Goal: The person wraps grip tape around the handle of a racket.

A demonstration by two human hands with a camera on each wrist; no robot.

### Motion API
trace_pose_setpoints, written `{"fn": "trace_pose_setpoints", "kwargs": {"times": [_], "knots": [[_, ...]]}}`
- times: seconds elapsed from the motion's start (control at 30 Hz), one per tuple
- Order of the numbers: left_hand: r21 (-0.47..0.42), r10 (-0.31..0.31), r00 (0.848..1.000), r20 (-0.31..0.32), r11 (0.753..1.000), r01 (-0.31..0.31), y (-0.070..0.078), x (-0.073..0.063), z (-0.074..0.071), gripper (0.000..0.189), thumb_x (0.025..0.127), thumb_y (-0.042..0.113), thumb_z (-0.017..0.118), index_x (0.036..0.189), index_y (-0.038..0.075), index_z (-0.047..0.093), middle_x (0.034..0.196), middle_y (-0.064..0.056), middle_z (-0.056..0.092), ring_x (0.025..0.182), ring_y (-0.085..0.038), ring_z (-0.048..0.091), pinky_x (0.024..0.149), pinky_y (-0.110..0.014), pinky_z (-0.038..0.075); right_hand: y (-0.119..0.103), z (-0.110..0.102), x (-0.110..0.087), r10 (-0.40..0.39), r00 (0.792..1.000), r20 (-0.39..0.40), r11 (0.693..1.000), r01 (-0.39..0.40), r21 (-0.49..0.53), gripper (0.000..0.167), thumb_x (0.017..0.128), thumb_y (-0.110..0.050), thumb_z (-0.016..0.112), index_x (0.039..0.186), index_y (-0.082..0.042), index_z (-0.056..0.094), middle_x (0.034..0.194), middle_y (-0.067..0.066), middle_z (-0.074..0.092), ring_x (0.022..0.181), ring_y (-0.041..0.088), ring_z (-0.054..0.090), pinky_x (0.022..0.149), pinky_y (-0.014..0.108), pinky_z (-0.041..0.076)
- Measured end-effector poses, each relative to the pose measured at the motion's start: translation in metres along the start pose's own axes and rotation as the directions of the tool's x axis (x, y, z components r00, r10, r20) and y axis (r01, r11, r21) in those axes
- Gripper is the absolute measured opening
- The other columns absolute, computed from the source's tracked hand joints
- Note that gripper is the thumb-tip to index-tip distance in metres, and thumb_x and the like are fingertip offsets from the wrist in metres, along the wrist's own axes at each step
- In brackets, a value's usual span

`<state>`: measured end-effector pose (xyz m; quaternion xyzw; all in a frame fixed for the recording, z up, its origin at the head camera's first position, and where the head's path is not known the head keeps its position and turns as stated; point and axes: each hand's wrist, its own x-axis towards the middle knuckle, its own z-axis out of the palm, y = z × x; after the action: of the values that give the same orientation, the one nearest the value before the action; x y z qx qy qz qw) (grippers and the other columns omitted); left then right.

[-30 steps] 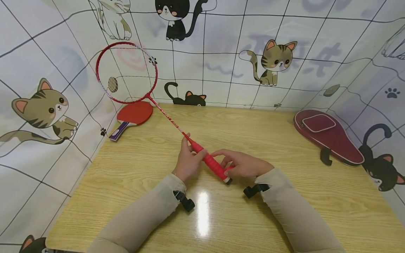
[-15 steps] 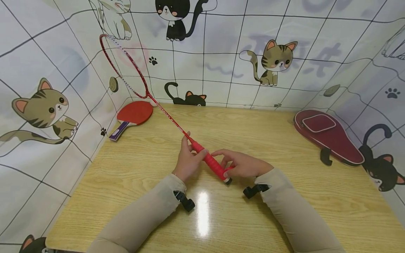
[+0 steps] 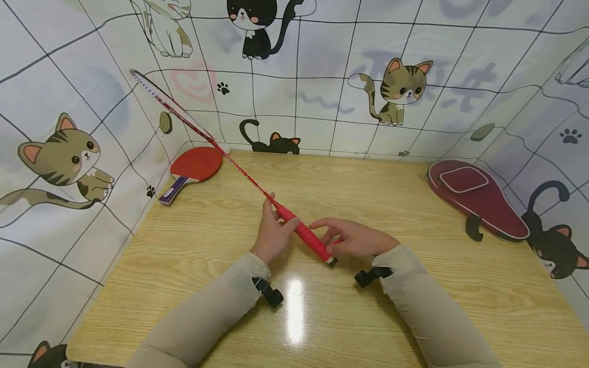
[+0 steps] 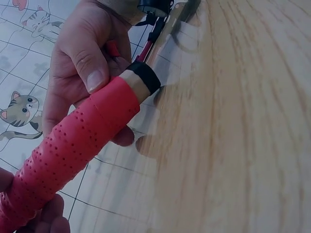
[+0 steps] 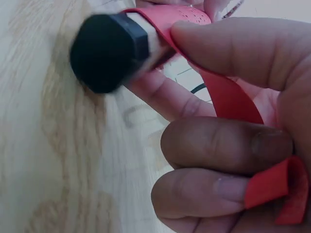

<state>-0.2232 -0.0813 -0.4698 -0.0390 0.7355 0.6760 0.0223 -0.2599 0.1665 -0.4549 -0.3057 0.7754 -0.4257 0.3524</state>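
Observation:
A red badminton racket (image 3: 244, 173) slants across the middle of the head view, its head up at the left and seen nearly edge-on. My left hand (image 3: 272, 236) holds the upper part of its handle between thumb and fingers. Perforated red grip tape (image 4: 73, 141) covers most of the handle; a pale bare band (image 4: 135, 86) shows beside the black butt cap (image 5: 109, 53). At the butt end, my right hand (image 3: 356, 238) has its thumb pressed on the tape's edge. The tape's loose tail (image 5: 231, 97) runs through the palm, gripped by curled fingers (image 5: 209, 143).
A red table tennis bat (image 3: 197, 163) lies at the table's back left. On the right is a dark red racket case (image 3: 478, 199) with a black strap. Cat-printed cloth (image 3: 322, 92) stands behind and beside the wooden table (image 3: 221, 230).
The racket has turned about its long axis, its head going from almost face-on to edge-on and ending lower left. Both hands stay nearly in place at the handle.

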Motion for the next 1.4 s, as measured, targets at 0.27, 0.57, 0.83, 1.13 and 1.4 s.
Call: {"fn": "trace_pose_setpoints", "kwargs": {"times": [0.27, 0.57, 0.83, 1.13, 1.4], "knots": [[0.007, 0.014, 1.000, -0.009, 1.000, -0.014, -0.0005, -0.0007, 0.0002, 0.092, 0.096, 0.017, 0.072, 0.167, 0.024, 0.012, 0.120, -0.016, 0.064, 0.081, -0.027, 0.066, 0.071, -0.032, 0.051, 0.0035, 0.0014, 0.0027, 0.029, 0.999, -0.031, 0.999, -0.030, -0.018, 0.069, 0.098, -0.008, 0.071, 0.157, -0.033, 0.044, 0.117, 0.005, 0.072, 0.092, 0.024, 0.077, 0.093, 0.045, 0.052], [-0.003, 0.008, 1.000, -0.006, 1.000, -0.008, -0.0017, 0.0008, 0.0015, 0.093, 0.097, 0.015, 0.072, 0.167, 0.023, 0.011, 0.122, -0.018, 0.063, 0.087, -0.027, 0.067, 0.071, -0.031, 0.052, 0.0020, -0.0019, 0.0002, -0.006, 1.000, 0.001, 0.999, 0.006, -0.036, 0.067, 0.099, -0.007, 0.066, 0.158, -0.031, 0.044, 0.120, 0.006, 0.072, 0.098, 0.024, 0.075, 0.095, 0.045, 0.051], [-0.026, 0.010, 1.000, -0.010, 1.000, -0.010, 0.0021, 0.0000, 0.0021, 0.094, 0.094, 0.009, 0.068, 0.167, 0.021, 0.009, 0.125, -0.020, 0.060, 0.098, -0.031, 0.069, 0.079, -0.031, 0.055, 0.0016, -0.0006, 0.0001, 0.010, 1.000, 0.000, 1.000, -0.010, -0.024, 0.067, 0.100, -0.007, 0.067, 0.157, -0.034, 0.045, 0.119, 0.005, 0.073, 0.095, 0.024, 0.076, 0.093, 0.045, 0.051], [0.002, 0.018, 1.000, -0.009, 1.000, -0.018, 0.0009, -0.0016, 0.0008, 0.097, 0.096, 0.016, 0.075, 0.167, 0.025, 0.009, 0.124, -0.018, 0.063, 0.082, -0.025, 0.064, 0.072, -0.030, 0.053, 0.0006, 0.0010, 0.0027, 0.018, 0.999, -0.027, 0.998, -0.020, -0.061, 0.067, 0.097, -0.008, 0.071, 0.155, -0.031, 0.047, 0.113, 0.004, 0.073, 0.088, 0.024, 0.076, 0.088, 0.043, 0.053], [-0.034, 0.007, 1.000, -0.006, 0.999, -0.007, 0.0014, -0.0004, 0.0017, 0.096, 0.095, 0.011, 0.071, 0.167, 0.024, 0.008, 0.123, -0.019, 0.062, 0.087, -0.026, 0.067, 0.073, -0.030, 0.054, 0.0006, -0.0024, -0.0008, 0.011, 1.000, 0.007, 0.998, -0.011, -0.066, 0.068, 0.099, -0.003, 0.063, 0.157, -0.033, 0.045, 0.115, 0.003, 0.074, 0.100, 0.023, 0.072, 0.092, 0.045, 0.051]]}}
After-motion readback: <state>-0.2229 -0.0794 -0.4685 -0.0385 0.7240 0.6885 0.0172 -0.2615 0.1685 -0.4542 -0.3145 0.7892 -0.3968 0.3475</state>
